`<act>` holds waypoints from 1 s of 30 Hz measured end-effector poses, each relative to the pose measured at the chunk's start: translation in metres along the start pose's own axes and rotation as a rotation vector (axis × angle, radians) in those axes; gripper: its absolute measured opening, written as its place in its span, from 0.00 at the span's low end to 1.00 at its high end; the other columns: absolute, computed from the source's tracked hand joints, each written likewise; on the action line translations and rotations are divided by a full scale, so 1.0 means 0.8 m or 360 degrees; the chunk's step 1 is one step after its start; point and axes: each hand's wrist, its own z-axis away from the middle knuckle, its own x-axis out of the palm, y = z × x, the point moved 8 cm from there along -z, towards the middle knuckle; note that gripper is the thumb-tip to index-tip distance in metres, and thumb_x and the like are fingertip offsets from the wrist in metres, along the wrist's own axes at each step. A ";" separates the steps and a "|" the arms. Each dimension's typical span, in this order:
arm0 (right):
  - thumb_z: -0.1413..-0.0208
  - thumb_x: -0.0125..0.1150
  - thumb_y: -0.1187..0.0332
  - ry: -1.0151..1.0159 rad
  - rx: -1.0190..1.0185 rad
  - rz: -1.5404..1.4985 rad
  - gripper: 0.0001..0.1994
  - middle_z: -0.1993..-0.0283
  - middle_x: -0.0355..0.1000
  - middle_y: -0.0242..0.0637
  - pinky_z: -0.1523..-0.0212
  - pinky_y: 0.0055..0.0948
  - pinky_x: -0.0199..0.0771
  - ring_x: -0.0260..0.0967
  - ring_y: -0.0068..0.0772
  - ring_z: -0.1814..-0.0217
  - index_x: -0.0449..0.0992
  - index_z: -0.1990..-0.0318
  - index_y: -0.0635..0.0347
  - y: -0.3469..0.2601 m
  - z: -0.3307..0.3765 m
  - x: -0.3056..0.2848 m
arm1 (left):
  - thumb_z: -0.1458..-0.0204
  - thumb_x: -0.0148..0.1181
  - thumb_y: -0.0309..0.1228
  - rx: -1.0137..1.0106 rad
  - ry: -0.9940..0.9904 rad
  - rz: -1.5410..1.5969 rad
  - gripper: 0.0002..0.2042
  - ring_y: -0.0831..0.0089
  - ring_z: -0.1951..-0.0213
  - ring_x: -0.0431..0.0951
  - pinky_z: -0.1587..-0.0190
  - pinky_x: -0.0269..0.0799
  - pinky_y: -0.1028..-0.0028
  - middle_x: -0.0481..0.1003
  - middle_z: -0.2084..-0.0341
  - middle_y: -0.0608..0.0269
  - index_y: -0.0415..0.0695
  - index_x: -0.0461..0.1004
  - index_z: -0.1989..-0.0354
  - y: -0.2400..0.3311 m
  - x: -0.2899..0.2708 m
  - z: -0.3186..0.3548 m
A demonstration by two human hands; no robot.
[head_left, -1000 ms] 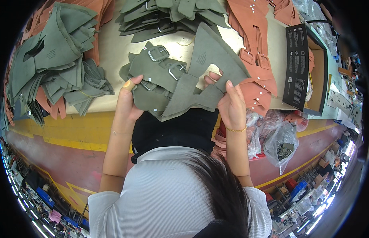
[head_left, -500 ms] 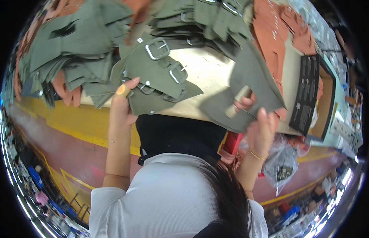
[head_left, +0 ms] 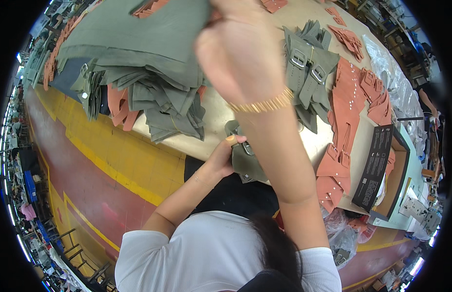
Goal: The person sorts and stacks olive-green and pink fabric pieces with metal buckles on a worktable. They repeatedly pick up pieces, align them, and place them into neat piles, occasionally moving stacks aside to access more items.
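Observation:
My left hand is closed on green leather buckle pieces at the table's near edge; a metal buckle shows beside my thumb. My right arm stretches far across the table, a gold bracelet on its wrist. My right hand is blurred and looks closed at the right edge of a large green leather panel; its fingertips are mostly hidden. That panel has a cut-out slot with orange showing through and lies over a stack of green leather pieces.
Right of my arm lie green buckle straps and orange leather pieces. An open box stands at the table's right, near clear plastic sheeting. Plastic bags hang below the table.
My right hand has swung from the near right to the far left with the slotted green panel. My left hand has shifted right, keeping the buckle pieces. The view has shifted too.

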 end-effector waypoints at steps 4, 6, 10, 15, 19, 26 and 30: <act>0.40 0.53 0.72 0.0145 0.1090 -0.1470 0.25 0.41 0.64 0.39 0.37 0.37 0.55 0.57 0.35 0.35 0.60 0.35 0.63 0.096 0.014 0.060 | 0.46 0.55 0.33 -0.0028 0.0216 -0.0037 0.19 0.61 0.52 0.77 0.45 0.72 0.60 0.75 0.54 0.52 0.36 0.68 0.48 0.010 -0.013 0.004; 0.38 0.54 0.68 0.0205 0.1018 -0.1105 0.25 0.36 0.57 0.45 0.30 0.40 0.49 0.51 0.42 0.29 0.59 0.35 0.65 0.101 0.056 0.008 | 0.46 0.56 0.34 -0.0052 0.0100 -0.0073 0.19 0.61 0.51 0.77 0.44 0.72 0.60 0.75 0.54 0.52 0.36 0.68 0.48 0.019 -0.009 0.003; 0.38 0.55 0.66 -0.0312 0.0935 -0.0297 0.27 0.33 0.55 0.44 0.31 0.40 0.53 0.52 0.40 0.29 0.57 0.33 0.62 0.080 0.126 -0.101 | 0.45 0.56 0.34 -0.0019 -0.0104 -0.0089 0.24 0.58 0.49 0.76 0.45 0.73 0.59 0.72 0.48 0.50 0.36 0.64 0.42 0.025 -0.001 0.003; 0.39 0.57 0.65 -0.0330 0.0532 0.1058 0.23 0.38 0.65 0.46 0.41 0.35 0.66 0.64 0.44 0.38 0.65 0.38 0.63 0.055 0.217 -0.118 | 0.44 0.55 0.32 0.0055 -0.0296 -0.0258 0.25 0.59 0.49 0.77 0.45 0.73 0.61 0.72 0.47 0.49 0.34 0.62 0.39 0.019 0.017 0.009; 0.37 0.54 0.66 -0.0106 0.0577 0.1074 0.20 0.46 0.71 0.49 0.41 0.35 0.65 0.69 0.46 0.42 0.68 0.40 0.65 0.066 0.244 -0.145 | 0.46 0.55 0.31 -0.0020 -0.0284 -0.0248 0.26 0.58 0.50 0.77 0.45 0.73 0.61 0.73 0.50 0.48 0.32 0.62 0.40 0.014 0.015 0.015; 0.33 0.46 0.73 0.0728 0.0506 0.0760 0.18 0.44 0.71 0.47 0.39 0.31 0.64 0.68 0.35 0.41 0.65 0.39 0.72 0.017 0.271 -0.239 | 0.49 0.54 0.30 -0.0053 -0.0260 0.0063 0.26 0.55 0.47 0.74 0.42 0.70 0.58 0.71 0.48 0.47 0.34 0.63 0.41 0.001 0.001 0.005; 0.44 0.44 0.84 0.0517 0.0128 0.1328 0.23 0.36 0.64 0.53 0.35 0.36 0.59 0.63 0.47 0.34 0.67 0.40 0.68 -0.007 0.272 -0.205 | 0.49 0.54 0.29 -0.0027 -0.0191 0.0081 0.25 0.55 0.47 0.74 0.42 0.70 0.58 0.71 0.48 0.48 0.34 0.63 0.41 0.001 -0.005 -0.001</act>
